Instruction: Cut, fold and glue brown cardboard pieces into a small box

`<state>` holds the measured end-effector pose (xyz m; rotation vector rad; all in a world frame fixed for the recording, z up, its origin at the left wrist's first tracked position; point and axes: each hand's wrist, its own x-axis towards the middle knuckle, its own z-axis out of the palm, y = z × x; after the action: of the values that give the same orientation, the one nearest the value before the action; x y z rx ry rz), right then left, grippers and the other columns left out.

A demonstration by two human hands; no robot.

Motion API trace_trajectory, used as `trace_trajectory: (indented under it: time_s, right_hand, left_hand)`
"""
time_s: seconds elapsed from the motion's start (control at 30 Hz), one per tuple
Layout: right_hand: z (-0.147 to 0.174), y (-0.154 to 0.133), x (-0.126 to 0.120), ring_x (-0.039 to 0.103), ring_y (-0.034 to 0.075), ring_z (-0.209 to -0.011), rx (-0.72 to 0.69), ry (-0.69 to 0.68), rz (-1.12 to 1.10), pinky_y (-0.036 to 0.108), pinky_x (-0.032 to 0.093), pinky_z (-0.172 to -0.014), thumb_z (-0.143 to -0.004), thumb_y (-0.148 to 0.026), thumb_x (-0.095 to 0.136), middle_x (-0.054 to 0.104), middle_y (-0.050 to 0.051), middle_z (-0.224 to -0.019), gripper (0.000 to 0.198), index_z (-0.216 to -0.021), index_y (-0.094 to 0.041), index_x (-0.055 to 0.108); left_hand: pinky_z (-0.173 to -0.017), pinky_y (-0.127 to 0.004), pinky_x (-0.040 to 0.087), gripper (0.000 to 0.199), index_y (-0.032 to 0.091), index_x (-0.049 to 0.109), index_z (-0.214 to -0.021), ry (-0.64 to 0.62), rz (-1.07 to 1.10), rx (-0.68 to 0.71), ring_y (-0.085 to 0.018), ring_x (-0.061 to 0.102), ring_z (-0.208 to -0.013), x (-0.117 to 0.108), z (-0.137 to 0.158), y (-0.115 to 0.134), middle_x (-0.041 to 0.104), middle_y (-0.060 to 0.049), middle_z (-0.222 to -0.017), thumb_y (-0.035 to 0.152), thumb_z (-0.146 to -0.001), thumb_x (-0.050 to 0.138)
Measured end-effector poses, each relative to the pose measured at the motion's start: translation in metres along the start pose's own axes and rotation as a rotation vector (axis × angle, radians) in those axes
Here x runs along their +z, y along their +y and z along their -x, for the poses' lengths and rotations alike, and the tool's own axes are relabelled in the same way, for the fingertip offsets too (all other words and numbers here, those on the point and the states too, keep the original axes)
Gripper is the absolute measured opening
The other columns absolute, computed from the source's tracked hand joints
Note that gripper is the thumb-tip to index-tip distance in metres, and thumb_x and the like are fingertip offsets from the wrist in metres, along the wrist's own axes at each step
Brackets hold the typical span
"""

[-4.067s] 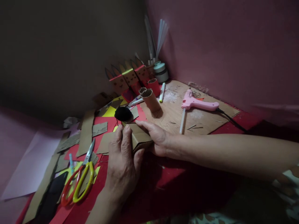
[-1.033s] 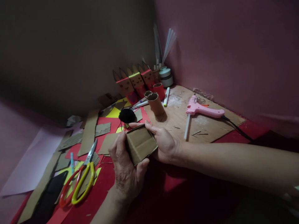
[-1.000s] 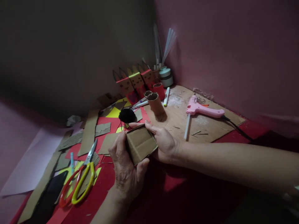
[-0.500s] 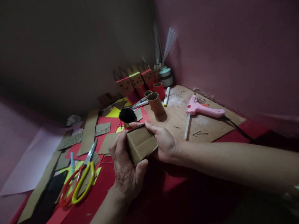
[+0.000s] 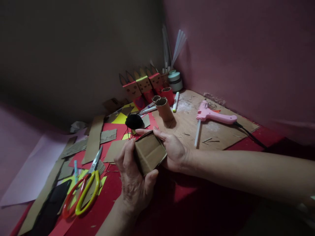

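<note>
Between my two hands is a small square cardboard box (image 5: 150,152), tilted so that its brown inner side faces me. My left hand (image 5: 134,177) is closed on its left and lower edges, fingers along the side and thumb at the near corner. My right hand (image 5: 173,149) grips the far and right edges, with its thumb on the upper rim. Some fingers are hidden behind the box. Just beyond it lies a ball of black yarn (image 5: 134,121). Two brown cardboard tubes stand behind, the nearer tube (image 5: 164,109) upright on the board.
A pink glue gun (image 5: 209,114) with its cord rests on the wooden board (image 5: 187,131) at right. Scissors (image 5: 92,183) lie at left among cardboard strips and coloured paper. Three decorated cardboard figures (image 5: 144,85), a red tube (image 5: 167,95) and a jar (image 5: 174,81) stand at the back.
The box has tilted slightly, and my left hand has shifted a little with it, its thumb moving slightly right. My right hand keeps its grip almost unmoved.
</note>
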<state>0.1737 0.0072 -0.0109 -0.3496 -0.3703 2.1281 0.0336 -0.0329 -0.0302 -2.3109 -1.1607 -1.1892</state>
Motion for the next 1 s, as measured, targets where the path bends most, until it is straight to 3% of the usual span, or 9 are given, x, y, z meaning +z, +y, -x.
trace_trajectory:
  time_s: [0.2,1.0]
  right_hand:
    - [-0.0014,0.0014,-0.0021,0.066,0.022,-0.081,-0.006,-0.051,-0.008,0.042,0.048,-0.086,-0.098,-0.040,0.038,0.072,0.008,-0.092,0.041,-0.118,-0.020,0.067]
    - [-0.0017,-0.0006,-0.0003,0.066,0.021,-0.079,0.036,-0.023,-0.055,0.041,0.049,-0.084,-0.100,-0.045,0.036,0.071,0.007,-0.086,0.045,-0.114,-0.017,0.068]
  left_hand:
    - [-0.102,-0.045,0.036,0.075,0.019,0.021,-0.154,0.009,-0.023,0.030,-0.030,0.041,-0.121,-0.0010,-0.0004,0.0003,0.041,-0.016,-0.137,0.058,-0.094,0.042]
    - [-0.103,-0.046,0.035,0.073,0.018,0.024,-0.153,-0.012,-0.006,-0.001,-0.030,0.041,-0.123,-0.0007,0.0012,0.0001,0.041,-0.017,-0.137,0.055,-0.093,0.045]
